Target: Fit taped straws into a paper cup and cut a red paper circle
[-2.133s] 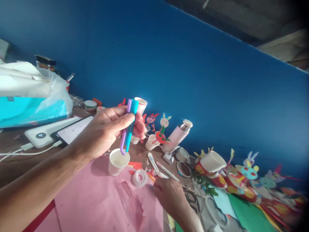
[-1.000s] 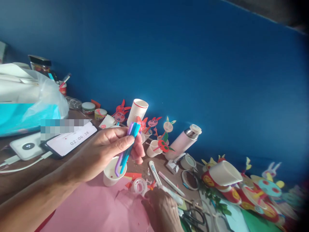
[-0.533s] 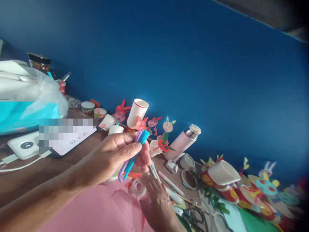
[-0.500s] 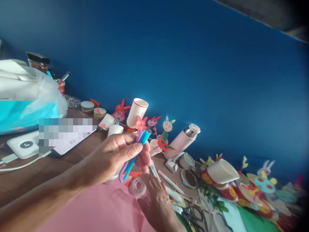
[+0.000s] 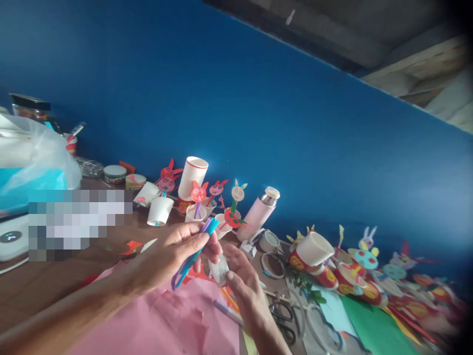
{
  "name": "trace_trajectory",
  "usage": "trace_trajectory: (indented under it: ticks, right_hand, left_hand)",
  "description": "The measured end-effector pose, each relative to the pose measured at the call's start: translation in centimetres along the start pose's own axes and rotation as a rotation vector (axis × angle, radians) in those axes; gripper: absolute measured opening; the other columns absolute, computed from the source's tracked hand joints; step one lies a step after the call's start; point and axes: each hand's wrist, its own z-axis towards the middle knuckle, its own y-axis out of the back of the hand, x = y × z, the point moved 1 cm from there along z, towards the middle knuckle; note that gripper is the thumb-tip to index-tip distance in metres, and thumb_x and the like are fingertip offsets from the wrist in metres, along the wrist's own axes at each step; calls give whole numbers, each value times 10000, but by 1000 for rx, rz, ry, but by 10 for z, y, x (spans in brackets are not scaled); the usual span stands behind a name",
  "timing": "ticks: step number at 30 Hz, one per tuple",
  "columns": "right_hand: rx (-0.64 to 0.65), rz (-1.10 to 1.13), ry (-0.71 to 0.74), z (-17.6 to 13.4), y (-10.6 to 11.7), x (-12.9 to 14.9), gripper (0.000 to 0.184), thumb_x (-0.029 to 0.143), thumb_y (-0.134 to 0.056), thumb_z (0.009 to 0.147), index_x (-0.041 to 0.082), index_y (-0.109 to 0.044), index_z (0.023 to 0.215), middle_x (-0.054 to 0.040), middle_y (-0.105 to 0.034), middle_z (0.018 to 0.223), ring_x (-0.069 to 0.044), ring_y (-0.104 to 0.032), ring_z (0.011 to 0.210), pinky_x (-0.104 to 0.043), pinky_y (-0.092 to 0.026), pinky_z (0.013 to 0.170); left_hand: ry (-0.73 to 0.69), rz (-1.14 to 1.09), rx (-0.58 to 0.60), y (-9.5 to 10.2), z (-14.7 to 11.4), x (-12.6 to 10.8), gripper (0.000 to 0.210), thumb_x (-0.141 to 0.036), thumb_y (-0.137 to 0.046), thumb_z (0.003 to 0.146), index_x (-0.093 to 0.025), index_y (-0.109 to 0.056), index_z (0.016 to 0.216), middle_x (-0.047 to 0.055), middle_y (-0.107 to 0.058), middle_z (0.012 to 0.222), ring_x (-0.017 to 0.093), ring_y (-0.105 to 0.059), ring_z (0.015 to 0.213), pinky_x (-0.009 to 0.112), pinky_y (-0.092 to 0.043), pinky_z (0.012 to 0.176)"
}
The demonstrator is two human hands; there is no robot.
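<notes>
My left hand (image 5: 190, 244) is closed on two drinking straws (image 5: 194, 259), one purple and one blue, held side by side at a slant. Between the thumb and fingers of my right hand (image 5: 242, 281) is a roll of clear tape (image 5: 219, 270), just right of the straws. Below both hands lies a large sheet of pink paper (image 5: 162, 315), creased near its middle. A marker pen (image 5: 227, 311) rests on the paper's right part, close to my right wrist.
Paper cups with paper animal faces (image 5: 199, 193) stand behind my hands, beside a pink thermos (image 5: 256, 214). On the right are scissors (image 5: 283, 315), green paper (image 5: 373, 325) and more decorated cups (image 5: 314, 249). A plastic bag (image 5: 44, 153) sits at the left.
My right hand has picked up the tape roll from the pink paper and raised it beside the straws. My left hand keeps hold of the straws. The view has shifted to the right.
</notes>
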Motion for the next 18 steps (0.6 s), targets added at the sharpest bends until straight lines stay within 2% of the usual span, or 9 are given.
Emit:
trace_trajectory:
  ticks: [2,5,9,14,18]
  right_hand:
    - [0,116,-7,-1,1,0,551,432,-631,771,203,-433,1231,-97,-622,1114,-254,-585,1015,-363,-445,810]
    - [-39,214,29,-1,3,0,494,396,-628,766,208,-478,1198,-65,-646,1013,-218,-613,908,-333,-448,780]
    - [-81,236,65,-2,7,4,469,366,-625,760,215,-494,1184,-39,-644,952,-182,-615,807,-287,-464,695]
    - [-96,172,122,-2,9,6,547,364,-668,747,234,-441,1227,-72,-630,1084,-232,-609,959,-351,-475,785]
    - [-100,136,168,-3,7,4,566,366,-685,759,252,-418,1245,-86,-599,1166,-249,-574,1058,-384,-460,854]
  left_hand:
    - [25,9,-26,-2,2,6,202,-324,-485,886,-152,-590,880,83,-647,921,157,-609,700,251,-444,578]
    - [27,-16,-27,-4,5,14,214,-346,-486,878,-147,-565,868,81,-648,860,187,-623,746,255,-436,586]
    - [69,-51,-79,-7,8,28,234,-378,-497,857,-151,-551,878,-8,-571,660,106,-523,537,221,-391,537]
    - [193,-111,-239,-13,10,46,284,-428,-562,798,-163,-571,899,-67,-431,592,59,-337,457,168,-217,435]
    - [187,-123,-219,-22,9,48,302,-471,-584,781,-178,-531,831,-89,-339,555,55,-262,441,176,-153,417]
